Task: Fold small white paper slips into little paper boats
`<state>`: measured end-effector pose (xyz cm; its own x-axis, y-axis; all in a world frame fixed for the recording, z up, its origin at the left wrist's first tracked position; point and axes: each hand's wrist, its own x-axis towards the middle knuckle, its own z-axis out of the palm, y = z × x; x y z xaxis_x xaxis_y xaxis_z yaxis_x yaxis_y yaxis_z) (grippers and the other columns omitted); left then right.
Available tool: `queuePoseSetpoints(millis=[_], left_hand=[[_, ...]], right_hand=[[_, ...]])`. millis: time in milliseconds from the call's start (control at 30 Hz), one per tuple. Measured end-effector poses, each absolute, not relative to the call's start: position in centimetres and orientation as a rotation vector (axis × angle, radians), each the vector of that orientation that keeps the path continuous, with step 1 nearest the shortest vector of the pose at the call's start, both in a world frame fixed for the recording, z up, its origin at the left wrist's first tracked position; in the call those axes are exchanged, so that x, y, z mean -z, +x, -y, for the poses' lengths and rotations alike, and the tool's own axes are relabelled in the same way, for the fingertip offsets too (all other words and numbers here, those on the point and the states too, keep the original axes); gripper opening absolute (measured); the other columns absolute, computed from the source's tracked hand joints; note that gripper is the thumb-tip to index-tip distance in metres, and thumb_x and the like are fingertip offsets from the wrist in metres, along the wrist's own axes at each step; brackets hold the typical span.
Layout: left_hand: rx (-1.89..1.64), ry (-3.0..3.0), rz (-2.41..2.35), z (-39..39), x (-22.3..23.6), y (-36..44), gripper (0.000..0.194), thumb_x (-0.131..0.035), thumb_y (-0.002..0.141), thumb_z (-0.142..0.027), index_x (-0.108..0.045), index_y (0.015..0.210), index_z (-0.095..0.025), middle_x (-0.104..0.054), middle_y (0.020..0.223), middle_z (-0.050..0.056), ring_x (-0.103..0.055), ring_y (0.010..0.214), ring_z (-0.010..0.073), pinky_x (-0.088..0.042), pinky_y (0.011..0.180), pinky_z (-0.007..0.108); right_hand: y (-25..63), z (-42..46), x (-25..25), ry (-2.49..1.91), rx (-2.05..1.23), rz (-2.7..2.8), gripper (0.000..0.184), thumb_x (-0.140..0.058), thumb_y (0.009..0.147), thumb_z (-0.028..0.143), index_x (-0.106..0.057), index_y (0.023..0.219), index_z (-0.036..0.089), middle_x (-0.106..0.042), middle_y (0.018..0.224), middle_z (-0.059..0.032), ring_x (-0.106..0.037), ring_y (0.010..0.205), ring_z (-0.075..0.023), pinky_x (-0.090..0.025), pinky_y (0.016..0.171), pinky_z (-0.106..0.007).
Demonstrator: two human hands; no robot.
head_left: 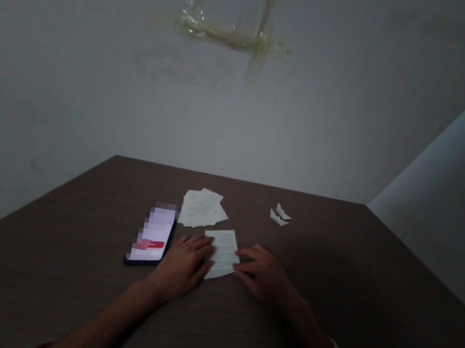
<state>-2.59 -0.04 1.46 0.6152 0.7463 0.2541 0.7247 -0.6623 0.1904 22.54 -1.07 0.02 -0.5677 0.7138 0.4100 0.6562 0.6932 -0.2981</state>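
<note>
A small printed sheet of paper [222, 253] lies on the dark brown table between my hands. Along its left edge, my left hand [184, 262] holds it with the fingertips and thumb. At the opposite edge, the thumb and fingers of my right hand [264, 272] close on the paper. Its near edge bows slightly. Just left of my left hand is a phone [155, 233] with its screen lit, partly blurred by pixelation. A loose pile of printed papers [201, 207] sits beyond the sheet.
Two small folded paper boats [281, 215] stand toward the back right of the table [315, 235]. Behind the table's far edge rises a grey wall [312, 122] with strips of yellowed tape [224, 36] on it. A slanted pale surface [459, 176] borders the right side.
</note>
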Motion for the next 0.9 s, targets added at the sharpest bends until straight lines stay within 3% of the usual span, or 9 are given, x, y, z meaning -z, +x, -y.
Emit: queuePoseSetpoints(millis=[333,500,633,900], left_hand=[[-0.351,2.768,-1.316,-0.1,-1.7,-2.8,0.044,-0.050,0.093,-0.041,-0.055,0.129,-0.015,-0.048,0.144,0.015,-0.044,0.133,0.0317,-0.038,0.105,0.052],[-0.312,2.781,-1.300,0.1,-1.8,-2.7,0.048,-0.050,0.093,-0.043,-0.053,0.132,-0.014,-0.045,0.146,0.016,-0.041,0.135,0.0321,-0.036,0.107,0.052],[-0.323,2.780,-1.229,0.2,-2.1,-2.5,0.049,-0.051,0.092,-0.044,-0.053,0.132,-0.016,-0.046,0.146,0.015,-0.041,0.134,0.0316,-0.035,0.108,0.051],[-0.312,2.769,-1.211,0.1,-1.8,-2.9,0.061,-0.055,0.088,-0.054,-0.050,0.136,-0.017,-0.043,0.148,0.015,-0.040,0.135,0.0338,-0.035,0.108,0.053]], right_hand=[[23.0,1.8,-1.2,-1.045,-0.272,2.430,0.009,-0.070,0.083,0.031,-0.077,0.086,0.026,-0.070,0.114,-0.0023,-0.060,0.094,-0.0210,-0.046,0.082,-0.036],[22.9,1.7,-1.2,-1.073,-0.311,2.339,0.020,-0.067,0.086,0.032,-0.075,0.071,0.021,-0.071,0.110,-0.0041,-0.062,0.088,-0.0191,-0.047,0.083,-0.036],[23.0,1.3,-0.7,-1.139,-0.236,2.240,0.014,-0.063,0.088,0.027,-0.075,0.094,0.022,-0.068,0.114,-0.0065,-0.060,0.096,-0.0207,-0.046,0.088,-0.038],[23.0,0.8,-0.2,-1.310,-0.185,2.320,0.037,-0.064,0.085,0.033,-0.066,0.121,0.023,-0.057,0.133,-0.0093,-0.050,0.116,-0.0273,-0.041,0.098,-0.046]])
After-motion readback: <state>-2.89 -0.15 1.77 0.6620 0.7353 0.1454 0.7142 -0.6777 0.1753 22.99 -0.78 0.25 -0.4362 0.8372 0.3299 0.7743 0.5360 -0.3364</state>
